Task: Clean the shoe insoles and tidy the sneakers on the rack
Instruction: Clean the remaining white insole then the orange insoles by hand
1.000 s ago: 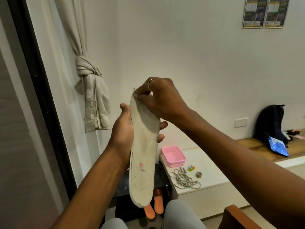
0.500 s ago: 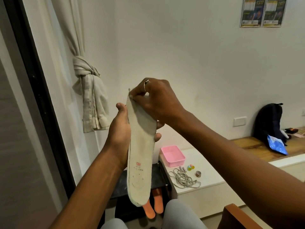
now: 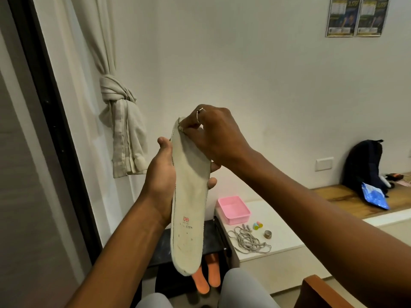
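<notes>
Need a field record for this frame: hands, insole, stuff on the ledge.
left hand: grips insole at mid-length, thumb on one edge, fingertips on the other
right hand: pinches insole's top end
insole: off-white, held upright, logo side to camera, dark specks near lower end
below: orange insoles, partly hidden behind it
ledge: pink tray, grey laces, a few small items
background: backpack, knotted curtain
</notes>
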### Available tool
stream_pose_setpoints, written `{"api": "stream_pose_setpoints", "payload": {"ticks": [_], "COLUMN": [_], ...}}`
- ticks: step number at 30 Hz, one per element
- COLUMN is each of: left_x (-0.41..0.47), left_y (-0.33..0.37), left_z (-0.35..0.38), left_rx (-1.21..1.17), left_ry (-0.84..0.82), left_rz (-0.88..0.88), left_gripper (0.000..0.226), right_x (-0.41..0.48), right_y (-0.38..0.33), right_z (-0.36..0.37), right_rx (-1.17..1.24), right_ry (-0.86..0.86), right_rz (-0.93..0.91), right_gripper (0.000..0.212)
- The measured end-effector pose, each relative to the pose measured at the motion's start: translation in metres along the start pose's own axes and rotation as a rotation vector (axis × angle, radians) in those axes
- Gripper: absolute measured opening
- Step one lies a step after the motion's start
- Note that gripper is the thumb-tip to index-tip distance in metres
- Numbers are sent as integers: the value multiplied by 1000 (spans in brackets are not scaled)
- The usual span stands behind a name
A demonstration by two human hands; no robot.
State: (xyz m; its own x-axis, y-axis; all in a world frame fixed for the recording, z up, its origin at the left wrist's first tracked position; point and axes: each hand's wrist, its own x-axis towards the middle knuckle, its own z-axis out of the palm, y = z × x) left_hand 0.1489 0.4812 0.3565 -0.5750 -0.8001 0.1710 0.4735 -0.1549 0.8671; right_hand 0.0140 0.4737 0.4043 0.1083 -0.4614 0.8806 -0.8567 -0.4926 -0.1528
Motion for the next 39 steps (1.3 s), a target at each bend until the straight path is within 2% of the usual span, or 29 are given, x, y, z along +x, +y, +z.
{"api": "stream_pose_setpoints", "payload": {"ticks": [6, 8, 11, 14, 18, 22, 24, 26, 30, 35, 39], "left_x": [1, 0, 1, 2, 4, 7, 6, 3, 1, -3, -2], "left_y": [5, 4, -2, -3, 5, 10, 5, -1, -3, 0, 2], "left_z": [-4, -1, 0, -1, -6, -7, -3, 2, 0, -1, -1], "left_rx": [-26, -36, 10, 31, -76, -50, -59, -51, 72, 111, 105], "left_ry": [117, 81, 29, 4, 61, 118, 91, 46, -1, 61, 139], "left_rz": [39, 33, -5, 1, 34, 83, 72, 45, 39, 46, 125], "left_gripper": [72, 72, 73, 72, 71, 81, 79, 73, 75, 71, 68], "right_x": [-32, -25, -5, -2, -33, -42, -33, -18, 8, 11, -8], "right_y": [-18, -11, -3, -3, -20, -20, -18, -14, 0, 7, -5], "right_z": [-4, -7, -5, -4, -4, -14, -14, -8, 1, -2, -9], "right_rx": [188, 181, 103, 162, 299, 392, 299, 178, 47, -34, -17], "right_ry": [-195, -165, -11, 29, -142, -257, -214, -101, 20, -4, -196], "right_rz": [-81, -76, -25, 64, 25, 14, -27, -75, -33, -41, -157], "right_gripper": [13, 13, 13, 13, 10, 11, 11, 11, 14, 14, 17]}}
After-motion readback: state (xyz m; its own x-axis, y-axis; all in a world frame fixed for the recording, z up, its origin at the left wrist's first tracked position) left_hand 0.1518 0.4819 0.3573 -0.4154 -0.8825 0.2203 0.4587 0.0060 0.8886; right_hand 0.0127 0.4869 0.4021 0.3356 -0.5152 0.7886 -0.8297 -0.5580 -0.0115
